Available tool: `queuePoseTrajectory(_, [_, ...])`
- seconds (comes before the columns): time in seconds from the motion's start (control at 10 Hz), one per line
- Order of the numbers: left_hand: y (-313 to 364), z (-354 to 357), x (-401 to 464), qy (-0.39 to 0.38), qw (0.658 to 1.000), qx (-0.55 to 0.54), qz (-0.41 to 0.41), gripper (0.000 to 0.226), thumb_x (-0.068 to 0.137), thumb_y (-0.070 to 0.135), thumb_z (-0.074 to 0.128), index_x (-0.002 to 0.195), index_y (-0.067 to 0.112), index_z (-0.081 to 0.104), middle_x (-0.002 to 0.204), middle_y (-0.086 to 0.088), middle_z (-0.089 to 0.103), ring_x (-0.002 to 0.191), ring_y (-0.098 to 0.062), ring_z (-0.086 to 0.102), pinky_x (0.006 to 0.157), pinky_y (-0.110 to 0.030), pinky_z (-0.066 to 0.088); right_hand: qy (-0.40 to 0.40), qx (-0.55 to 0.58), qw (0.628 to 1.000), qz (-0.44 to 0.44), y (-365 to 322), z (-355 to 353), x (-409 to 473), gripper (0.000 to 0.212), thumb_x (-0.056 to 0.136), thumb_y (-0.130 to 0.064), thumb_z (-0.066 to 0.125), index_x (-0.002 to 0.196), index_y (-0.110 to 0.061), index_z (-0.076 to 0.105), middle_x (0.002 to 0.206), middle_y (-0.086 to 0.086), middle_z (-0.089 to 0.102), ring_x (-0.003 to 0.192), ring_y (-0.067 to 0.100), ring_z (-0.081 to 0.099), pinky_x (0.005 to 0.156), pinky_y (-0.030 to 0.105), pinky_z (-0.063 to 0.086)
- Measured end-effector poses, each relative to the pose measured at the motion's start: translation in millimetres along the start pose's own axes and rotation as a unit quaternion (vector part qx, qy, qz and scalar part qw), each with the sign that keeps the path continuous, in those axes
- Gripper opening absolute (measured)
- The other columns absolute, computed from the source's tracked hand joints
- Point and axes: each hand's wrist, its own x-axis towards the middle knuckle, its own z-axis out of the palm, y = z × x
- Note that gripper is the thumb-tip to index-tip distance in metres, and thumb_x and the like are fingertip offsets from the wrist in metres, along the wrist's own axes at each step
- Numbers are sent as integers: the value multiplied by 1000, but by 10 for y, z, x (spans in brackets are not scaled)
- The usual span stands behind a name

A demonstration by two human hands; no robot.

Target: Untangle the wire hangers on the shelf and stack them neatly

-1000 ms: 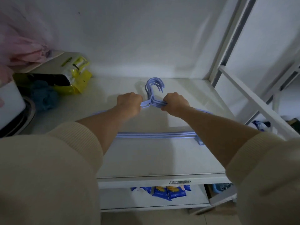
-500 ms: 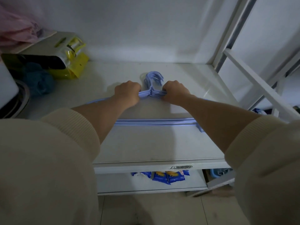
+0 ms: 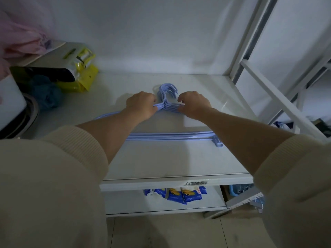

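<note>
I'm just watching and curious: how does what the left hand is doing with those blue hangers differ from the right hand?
The left hand is closed in a fist around the shoulders of the blue hangers; the right hand is looser, its fingers partly lifted and curled over the wires. The left hand sits left of the hooks, the right hand to their right. Both rest at the neck of the stack, which lies flat on the white shelf.
</note>
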Motion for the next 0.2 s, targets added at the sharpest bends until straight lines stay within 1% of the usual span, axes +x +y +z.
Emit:
queuePoseTrajectory(0.1, [0,-150,-69,23,1000,11,8,35,90,32,54,122,20,66,127,-9,65,117,-33,59,95,-40,49,29,-17,999,-22,-2,-133,-54,40,91,-30,51,130,-20,56,132,8,57,121,30,54,97,38,44])
queuePoseTrajectory(0.2, [63,-350,-153,38,999,35,5,36,93,31,50,125,19,63,129,-10,63,119,-32,58,93,-39,47,49,-28,998,-26,-55,-293,-101,42,93,-30,46,133,-19,52,135,10,54,125,32,50,101,41,41])
